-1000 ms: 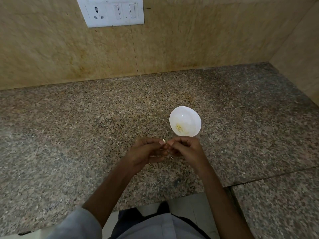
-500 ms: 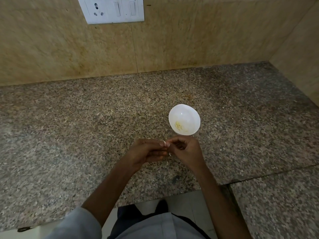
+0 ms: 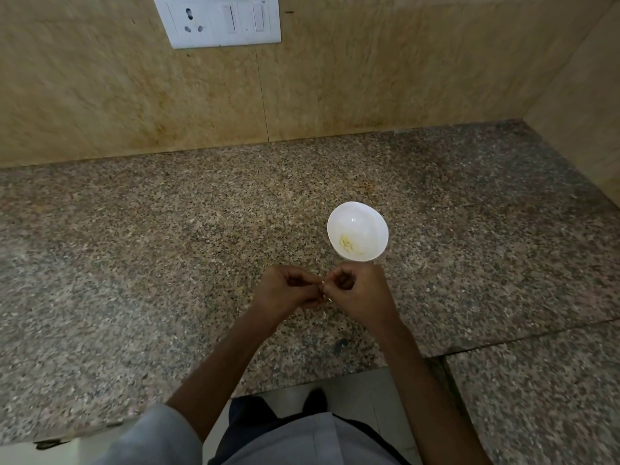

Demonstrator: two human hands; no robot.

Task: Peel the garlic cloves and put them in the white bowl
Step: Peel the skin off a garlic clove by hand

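A small white bowl (image 3: 357, 235) stands on the speckled granite counter (image 3: 167, 246) with a few pale peeled garlic pieces (image 3: 347, 245) in its bottom. Just in front of the bowl my left hand (image 3: 285, 292) and my right hand (image 3: 359, 295) meet fingertip to fingertip. Between them they pinch a tiny garlic clove (image 3: 322, 287), of which only a whitish sliver shows. A thin strip of skin (image 3: 329, 299) hangs below the fingers. Both hands hover a little above the counter.
A tan tiled wall (image 3: 335, 78) rises behind the counter and on the right, carrying a white socket and switch plate (image 3: 221, 20). The counter's front edge runs below my forearms, with floor and my clothes beyond it. A seam crosses the counter at right.
My hands have stayed together in front of the bowl, with the fingers shifting slightly on the clove. The view has tilted a little; the bowl has not moved.
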